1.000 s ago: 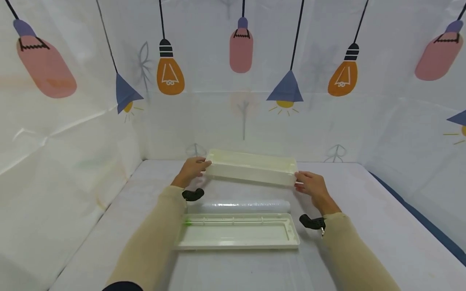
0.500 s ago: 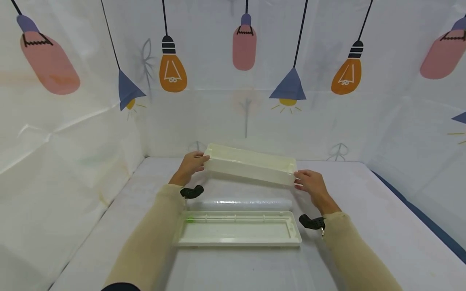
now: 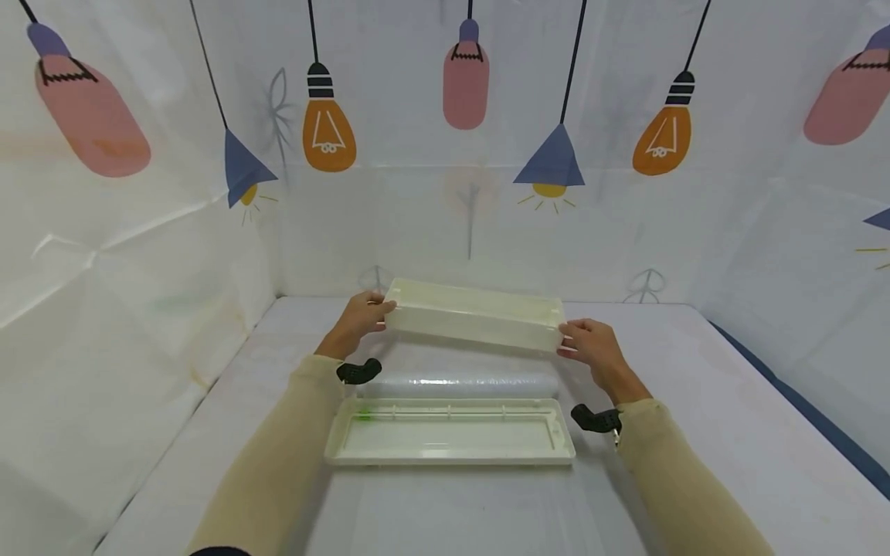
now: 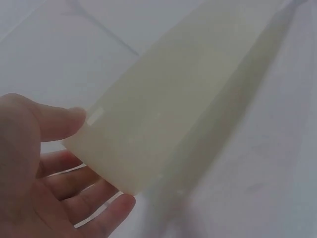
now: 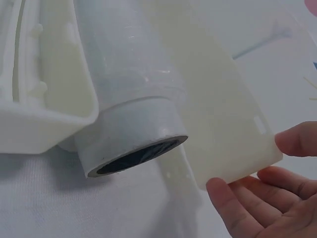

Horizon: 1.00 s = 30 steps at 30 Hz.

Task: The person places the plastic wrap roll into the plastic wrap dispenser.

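Note:
A long cream plastic box (image 3: pixel 473 325) is held between my two hands toward the back of the table, its right end a little lower in the head view. My left hand (image 3: pixel 357 321) grips the left end; in the left wrist view its thumb (image 4: pixel 62 123) lies on the upper edge and the fingers bend under the lower one. At the other end my right hand (image 3: pixel 596 352) pinches the corner the same way. A clear plastic wrap roll (image 3: pixel 462 384) lies in front of the box. Closest to me is a shallow cream lid (image 3: pixel 448 454), inner side up.
A white table (image 3: pixel 445 510) carries everything. White sheeting printed with lamps and bulbs (image 3: pixel 417 224) closes off the back and both sides. The roll's dark core end (image 5: pixel 141 157) sticks out beside the lid in the right wrist view.
The box has shifted slightly left in the head view, still in both hands. My left forearm has moved left, uncovering the lid's left end.

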### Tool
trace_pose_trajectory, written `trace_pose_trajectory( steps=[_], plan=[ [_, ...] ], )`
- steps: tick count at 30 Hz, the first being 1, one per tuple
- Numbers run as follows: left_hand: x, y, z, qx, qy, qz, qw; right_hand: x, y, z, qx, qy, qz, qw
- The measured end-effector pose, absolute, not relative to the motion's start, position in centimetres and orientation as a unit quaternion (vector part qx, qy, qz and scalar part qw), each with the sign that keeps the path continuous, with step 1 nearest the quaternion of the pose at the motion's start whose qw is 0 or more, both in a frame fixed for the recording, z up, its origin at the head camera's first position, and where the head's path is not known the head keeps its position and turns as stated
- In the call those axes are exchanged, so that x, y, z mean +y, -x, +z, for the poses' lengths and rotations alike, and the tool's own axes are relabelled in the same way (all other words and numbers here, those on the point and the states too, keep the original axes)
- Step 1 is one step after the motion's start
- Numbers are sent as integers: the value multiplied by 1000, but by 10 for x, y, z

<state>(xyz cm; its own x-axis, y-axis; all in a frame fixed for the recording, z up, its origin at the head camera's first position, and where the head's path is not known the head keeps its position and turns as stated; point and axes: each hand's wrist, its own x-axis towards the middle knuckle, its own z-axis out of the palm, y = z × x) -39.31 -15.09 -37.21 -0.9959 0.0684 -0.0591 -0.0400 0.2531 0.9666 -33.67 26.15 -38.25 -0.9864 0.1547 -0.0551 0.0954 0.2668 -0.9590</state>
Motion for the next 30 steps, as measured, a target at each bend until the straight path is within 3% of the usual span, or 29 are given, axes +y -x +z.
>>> trace_pose_trajectory(
  steps=[30],
  plan=[
    [-174, 359, -378, 786, -26, 616, 34, 263, 329, -382, -782, -10, 622, -21]
  ],
)
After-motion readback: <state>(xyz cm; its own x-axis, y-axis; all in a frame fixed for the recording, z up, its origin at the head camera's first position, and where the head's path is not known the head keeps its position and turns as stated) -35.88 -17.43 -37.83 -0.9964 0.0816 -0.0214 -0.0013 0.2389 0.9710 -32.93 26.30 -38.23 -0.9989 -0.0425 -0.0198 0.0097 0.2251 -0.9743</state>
